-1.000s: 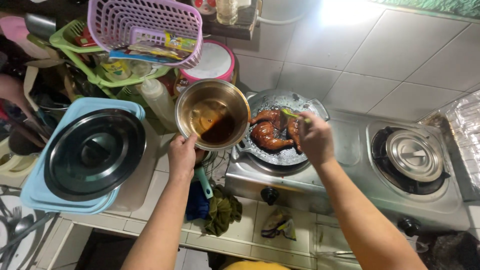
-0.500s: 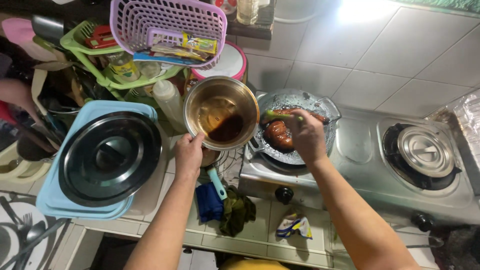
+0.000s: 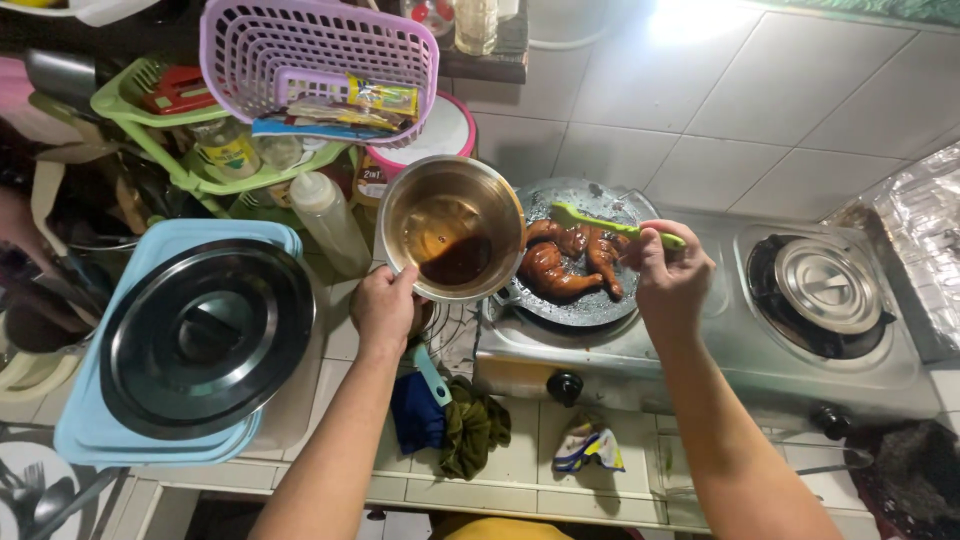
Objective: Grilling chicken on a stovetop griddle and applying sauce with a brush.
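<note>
Left hand [image 3: 383, 305] grips steel bowl [image 3: 452, 227] by its rim, tilted so dark sauce pools low | right hand [image 3: 668, 275] clasps green brush [image 3: 612, 226] over browned chicken [image 3: 570, 262] on stove pan [image 3: 585, 310], bowl just beside for dipping

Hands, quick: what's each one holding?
Left hand: closed on round metal bowl of dark sauce.
Right hand: closed on green plastic brush.

Left hand [image 3: 383, 305] covers the near rim of the metal bowl [image 3: 452, 228]. Right hand [image 3: 668, 272] hides the green brush [image 3: 600, 224] handle end. Bowl blocks the left part of the pan [image 3: 585, 300]. Foil tray [image 3: 925, 240] cut off at right edge. Packets in the pink basket [image 3: 320, 55] too small to tell.
</note>
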